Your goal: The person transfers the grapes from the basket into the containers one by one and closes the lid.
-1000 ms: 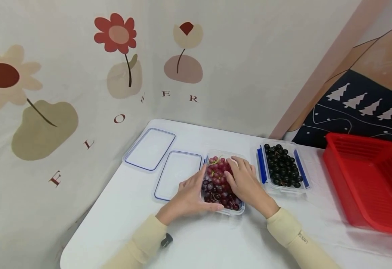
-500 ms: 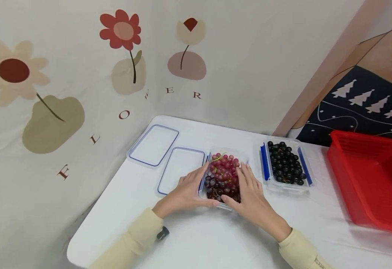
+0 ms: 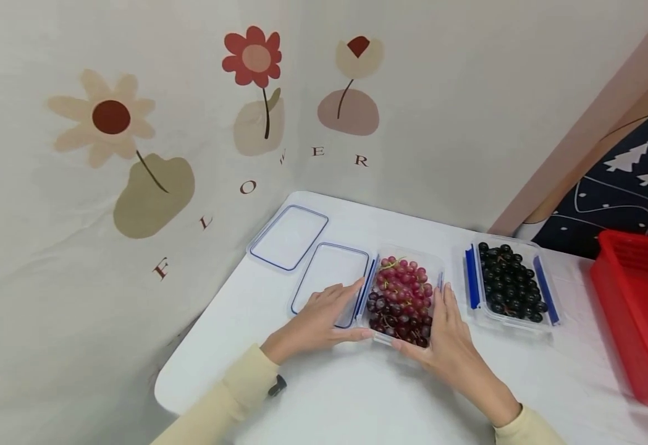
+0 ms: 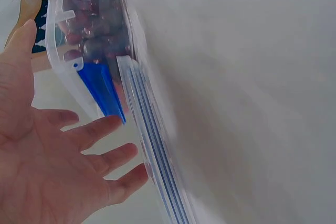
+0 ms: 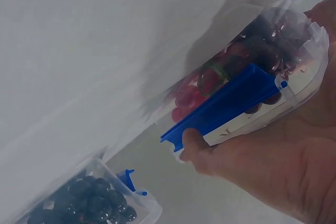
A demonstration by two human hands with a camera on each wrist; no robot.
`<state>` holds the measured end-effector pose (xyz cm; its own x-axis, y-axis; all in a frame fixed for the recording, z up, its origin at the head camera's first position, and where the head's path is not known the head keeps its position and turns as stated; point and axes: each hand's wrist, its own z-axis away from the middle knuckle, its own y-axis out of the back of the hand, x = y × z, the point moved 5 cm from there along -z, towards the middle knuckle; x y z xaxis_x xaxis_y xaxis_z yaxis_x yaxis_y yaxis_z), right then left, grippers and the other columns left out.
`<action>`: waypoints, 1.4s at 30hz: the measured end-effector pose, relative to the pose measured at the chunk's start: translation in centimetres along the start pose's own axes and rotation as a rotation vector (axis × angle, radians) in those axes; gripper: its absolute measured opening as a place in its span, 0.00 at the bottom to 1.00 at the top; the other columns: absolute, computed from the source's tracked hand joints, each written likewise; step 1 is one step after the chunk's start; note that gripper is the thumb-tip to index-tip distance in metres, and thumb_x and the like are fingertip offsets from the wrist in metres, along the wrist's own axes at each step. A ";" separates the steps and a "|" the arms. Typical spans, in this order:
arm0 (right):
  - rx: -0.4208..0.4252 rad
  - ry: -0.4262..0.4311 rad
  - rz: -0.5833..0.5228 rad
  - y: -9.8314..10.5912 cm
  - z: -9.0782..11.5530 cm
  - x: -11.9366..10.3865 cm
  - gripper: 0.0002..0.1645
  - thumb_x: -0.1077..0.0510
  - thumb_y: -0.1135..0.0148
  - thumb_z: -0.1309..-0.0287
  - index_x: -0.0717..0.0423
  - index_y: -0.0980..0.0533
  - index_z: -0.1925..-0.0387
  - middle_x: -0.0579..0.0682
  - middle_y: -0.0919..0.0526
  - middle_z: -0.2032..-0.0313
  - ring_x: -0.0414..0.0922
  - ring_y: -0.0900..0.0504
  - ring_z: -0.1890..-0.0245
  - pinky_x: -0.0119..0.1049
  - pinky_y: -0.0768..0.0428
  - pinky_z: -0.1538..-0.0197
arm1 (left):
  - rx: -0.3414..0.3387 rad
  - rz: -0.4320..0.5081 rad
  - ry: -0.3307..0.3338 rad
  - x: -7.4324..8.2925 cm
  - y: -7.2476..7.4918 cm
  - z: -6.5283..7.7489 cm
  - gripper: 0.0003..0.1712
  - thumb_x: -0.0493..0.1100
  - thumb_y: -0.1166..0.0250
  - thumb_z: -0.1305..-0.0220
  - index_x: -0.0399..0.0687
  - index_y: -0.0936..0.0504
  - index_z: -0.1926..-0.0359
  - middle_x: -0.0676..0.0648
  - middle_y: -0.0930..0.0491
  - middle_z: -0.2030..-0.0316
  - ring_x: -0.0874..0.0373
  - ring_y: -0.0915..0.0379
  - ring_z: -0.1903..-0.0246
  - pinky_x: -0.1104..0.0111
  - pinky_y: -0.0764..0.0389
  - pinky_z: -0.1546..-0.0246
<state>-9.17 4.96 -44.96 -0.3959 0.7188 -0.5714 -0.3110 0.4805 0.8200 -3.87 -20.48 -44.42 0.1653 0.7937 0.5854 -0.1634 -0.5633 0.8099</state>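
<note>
A clear lidded-type box (image 3: 419,254) without its lid holds red grapes (image 3: 404,281) at the back and dark purple grapes (image 3: 398,321) in front. My left hand (image 3: 315,321) is beside its left side, fingers spread, thumb near the front edge. In the left wrist view those fingers are close to a hanging blue side clip (image 4: 102,90); whether they touch it is unclear. My right hand (image 3: 457,346) lies along the box's right side with fairly straight fingers, its thumb at the front edge. In the right wrist view a fingertip touches the right blue clip (image 5: 220,106).
Two clear lids with blue seals, a nearer lid (image 3: 330,281) and a farther lid (image 3: 289,238), lie left of the box. To the right stands another box (image 3: 515,321) of black grapes (image 3: 507,281). A red basket (image 3: 615,334) stands at the far right.
My right hand has come off the grapes to the box's right side. The left hand's fingers have moved away from the left wall. The head view has turned left.
</note>
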 end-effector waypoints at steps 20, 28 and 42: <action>-0.072 0.026 -0.125 -1.2 -0.5 -0.4 0.83 0.21 0.30 0.38 0.63 0.69 0.13 0.70 0.64 0.15 0.74 0.58 0.18 0.78 0.52 0.26 | 0.392 -0.076 0.140 -4.8 3.1 5.3 0.48 0.57 0.22 0.34 0.38 0.28 0.22 0.30 0.33 0.24 0.30 0.39 0.25 0.30 0.37 0.31; -0.078 -0.005 -0.104 0.0 0.6 0.9 0.82 0.22 0.30 0.37 0.65 0.68 0.13 0.73 0.63 0.16 0.76 0.57 0.19 0.80 0.51 0.28 | 0.381 -0.066 0.214 -6.5 3.1 4.4 0.30 0.45 0.22 0.32 0.35 0.17 0.35 0.35 0.26 0.49 0.40 0.31 0.48 0.45 0.26 0.48; -0.049 -0.003 -0.145 0.2 0.4 0.7 0.82 0.23 0.31 0.36 0.63 0.71 0.13 0.71 0.67 0.15 0.76 0.59 0.19 0.79 0.53 0.26 | 0.247 0.051 0.179 -9.0 5.4 1.3 0.22 0.30 0.36 0.25 0.28 0.19 0.34 0.40 0.20 0.52 0.45 0.24 0.52 0.52 0.20 0.51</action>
<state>-9.20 5.77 -45.18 -0.3413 0.6450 -0.6837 -0.4069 0.5543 0.7261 -5.03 -30.98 -45.30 -0.0143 0.7784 0.6276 0.0779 -0.6249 0.7768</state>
